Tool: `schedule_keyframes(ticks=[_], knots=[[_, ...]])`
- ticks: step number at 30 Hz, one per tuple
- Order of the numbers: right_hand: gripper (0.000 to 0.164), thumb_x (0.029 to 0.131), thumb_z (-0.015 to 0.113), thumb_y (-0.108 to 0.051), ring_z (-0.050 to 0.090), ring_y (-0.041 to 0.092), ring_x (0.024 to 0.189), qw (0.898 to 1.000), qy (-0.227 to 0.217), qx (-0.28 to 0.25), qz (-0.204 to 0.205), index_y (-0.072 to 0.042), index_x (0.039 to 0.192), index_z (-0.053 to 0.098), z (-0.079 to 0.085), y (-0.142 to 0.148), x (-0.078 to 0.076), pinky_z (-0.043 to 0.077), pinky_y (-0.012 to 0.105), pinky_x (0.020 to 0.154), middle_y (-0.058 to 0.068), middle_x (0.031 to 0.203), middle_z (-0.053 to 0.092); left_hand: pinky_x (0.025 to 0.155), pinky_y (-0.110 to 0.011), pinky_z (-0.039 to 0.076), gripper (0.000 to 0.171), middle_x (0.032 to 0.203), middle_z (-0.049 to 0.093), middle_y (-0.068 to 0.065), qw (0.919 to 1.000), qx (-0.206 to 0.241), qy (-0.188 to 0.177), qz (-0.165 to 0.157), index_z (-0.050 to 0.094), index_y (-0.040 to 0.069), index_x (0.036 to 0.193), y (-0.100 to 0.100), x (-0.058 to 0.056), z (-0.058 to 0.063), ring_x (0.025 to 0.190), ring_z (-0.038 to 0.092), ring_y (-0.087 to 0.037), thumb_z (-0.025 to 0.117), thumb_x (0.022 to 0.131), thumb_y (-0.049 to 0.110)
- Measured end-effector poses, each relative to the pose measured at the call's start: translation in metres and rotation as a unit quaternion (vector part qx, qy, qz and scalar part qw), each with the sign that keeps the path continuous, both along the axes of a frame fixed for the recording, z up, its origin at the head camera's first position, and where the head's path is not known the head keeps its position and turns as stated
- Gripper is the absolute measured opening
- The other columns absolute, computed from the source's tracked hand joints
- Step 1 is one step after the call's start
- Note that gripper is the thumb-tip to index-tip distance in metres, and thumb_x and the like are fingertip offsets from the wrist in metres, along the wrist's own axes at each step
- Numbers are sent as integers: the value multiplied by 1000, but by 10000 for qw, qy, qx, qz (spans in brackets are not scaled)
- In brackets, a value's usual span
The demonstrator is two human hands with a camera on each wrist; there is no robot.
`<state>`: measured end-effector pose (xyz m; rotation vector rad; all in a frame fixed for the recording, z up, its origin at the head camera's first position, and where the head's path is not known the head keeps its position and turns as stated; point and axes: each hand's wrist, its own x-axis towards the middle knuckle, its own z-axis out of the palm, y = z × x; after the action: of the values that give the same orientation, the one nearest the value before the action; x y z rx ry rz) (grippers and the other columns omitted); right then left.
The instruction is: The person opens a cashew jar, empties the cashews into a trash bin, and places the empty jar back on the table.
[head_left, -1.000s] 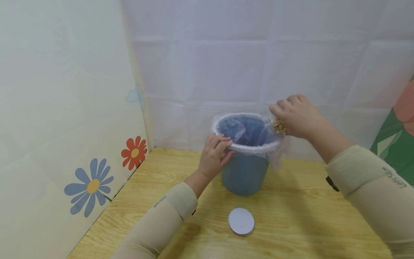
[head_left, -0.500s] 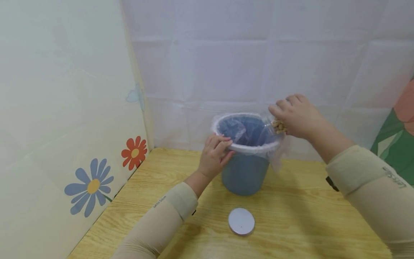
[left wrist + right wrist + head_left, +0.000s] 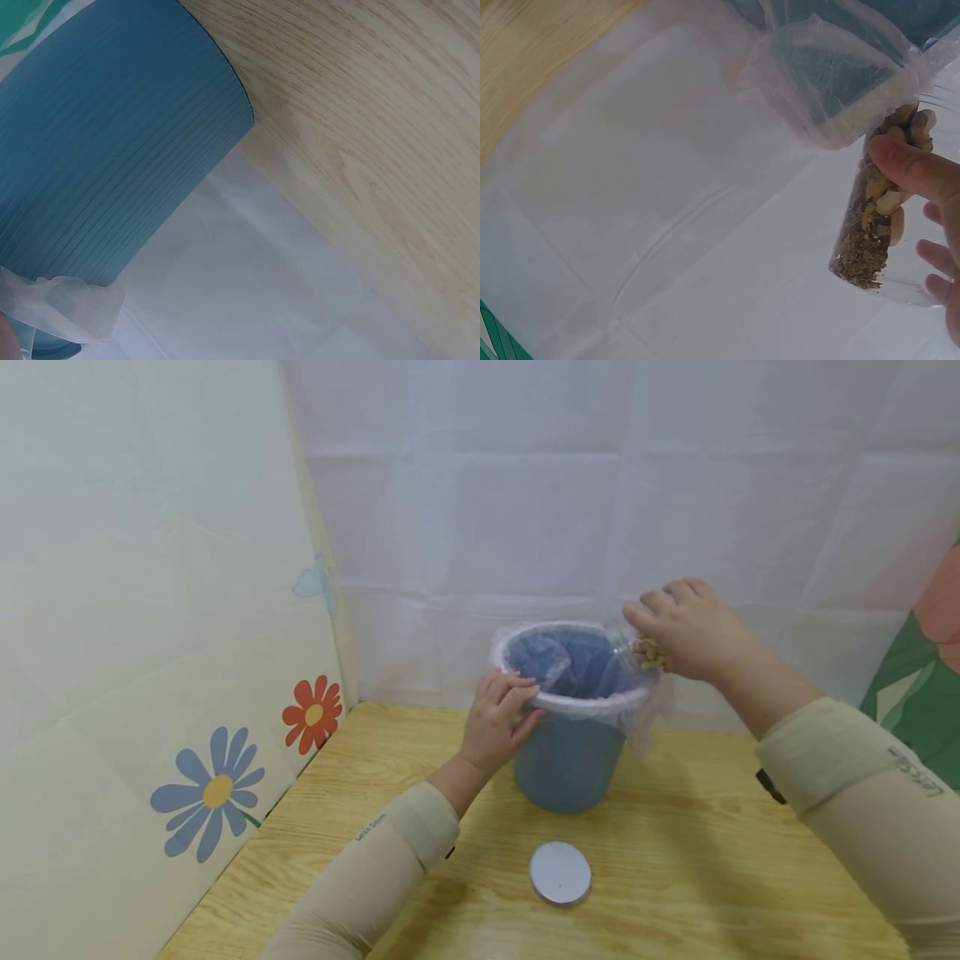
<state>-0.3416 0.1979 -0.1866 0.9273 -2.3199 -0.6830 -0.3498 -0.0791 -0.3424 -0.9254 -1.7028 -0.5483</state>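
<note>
A blue trash bin (image 3: 567, 768) stands upright on the table, its white rim covered by a clear plastic liner (image 3: 555, 662). My left hand (image 3: 495, 718) grips the near left of the rim, fingers over the top and thumb outside. Over the right side of the rim, my right hand (image 3: 686, 631) holds a clear jar (image 3: 885, 202) tipped toward the bin's opening. Inside the jar lie pale nuts (image 3: 889, 201) near the mouth and brown crumbs (image 3: 859, 259) toward the base. In the left wrist view only a sliver of the hand shows at the corner, beside bunched liner (image 3: 67, 300).
A round white lid (image 3: 560, 872) lies on the wooden table (image 3: 420, 752) in front of the bin. White sheeting (image 3: 480, 527) hangs right behind, and a flower-printed panel (image 3: 150, 652) stands along the left edge. Loose liner (image 3: 642, 731) droops outside the bin's right side.
The nuts in the jar have shifted slightly. Both hands, the bin and the lid stay where they were.
</note>
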Motion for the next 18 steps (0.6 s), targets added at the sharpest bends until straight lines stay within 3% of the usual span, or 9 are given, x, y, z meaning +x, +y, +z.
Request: schedule_keyframes(ticks=[18], knots=[[87, 62, 84, -26, 41, 44, 113, 9999, -52, 46, -95, -7, 133, 37, 1, -1, 3, 29, 57, 97, 21, 124, 46, 102, -47, 32, 30, 106, 59, -8, 10000, -21, 8, -1, 59, 8, 102, 0, 0, 0, 105, 51, -29, 69, 78, 24]])
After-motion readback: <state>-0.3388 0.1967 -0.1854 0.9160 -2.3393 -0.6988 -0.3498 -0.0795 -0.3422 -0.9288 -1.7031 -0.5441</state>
